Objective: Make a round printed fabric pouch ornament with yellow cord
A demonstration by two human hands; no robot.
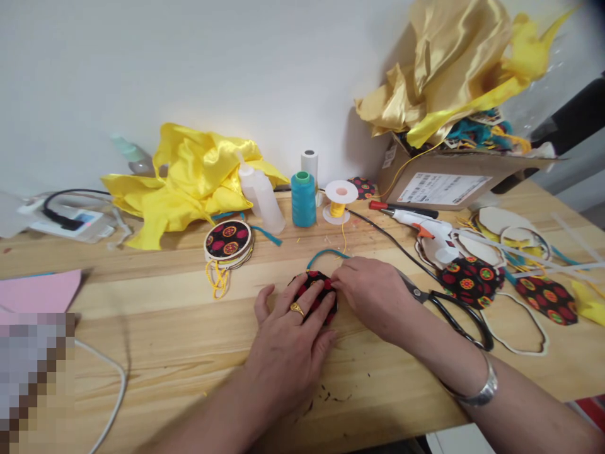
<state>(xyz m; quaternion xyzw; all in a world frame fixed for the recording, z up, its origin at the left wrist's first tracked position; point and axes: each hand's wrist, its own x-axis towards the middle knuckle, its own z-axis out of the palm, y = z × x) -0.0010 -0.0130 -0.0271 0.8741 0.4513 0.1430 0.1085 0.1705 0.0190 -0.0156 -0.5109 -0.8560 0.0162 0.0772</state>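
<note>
My left hand (288,340), with a gold ring on one finger, lies flat with fingers spread on a small round black fabric piece with red dots (316,291) on the wooden table (165,315). My right hand (371,293) rests curled at the piece's right edge, fingers pressed together on the fabric rim, where a teal cord (326,253) loops out behind it. What lies under the right fingertips is hidden. A silver bangle sits on my right wrist.
Black scissors (454,315) lie right of my right hand, a white glue gun (428,230) beyond. Teal thread spool (303,198), yellow thread reel (340,202), glue bottle (262,195), yellow satin (189,176), cardboard box (444,180), patterned cutouts (472,280) and a round disc stack (228,243) surround.
</note>
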